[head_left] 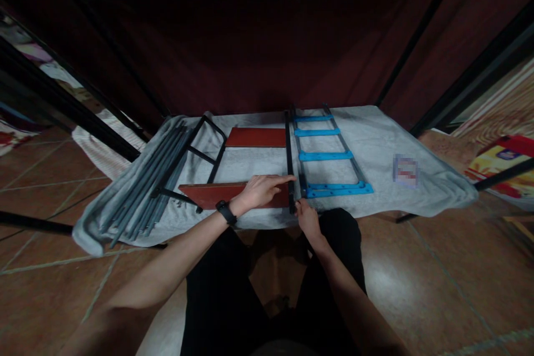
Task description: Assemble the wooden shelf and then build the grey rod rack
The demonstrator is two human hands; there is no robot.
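A grey blanket (375, 150) lies spread on the tiled floor with shelf parts on it. My left hand (261, 190) rests on the near reddish-brown board (208, 194), its forefinger stretched out to the black metal bar (288, 144) that runs front to back. My right hand (306, 217) is closed in a pinch at the near end of that bar; what it pinches is too small to make out. A second reddish-brown board (255, 137) lies farther back against the same bar. A black watch sits on my left wrist.
A grey frame with blue cross-pieces (325, 156) lies right of the bar. A bundle of grey rods (154, 181) and a black bent frame (208, 147) lie on the left of the blanket. Black bed-frame bars and a dark red curtain stand behind. A colourful box (500, 164) sits far right.
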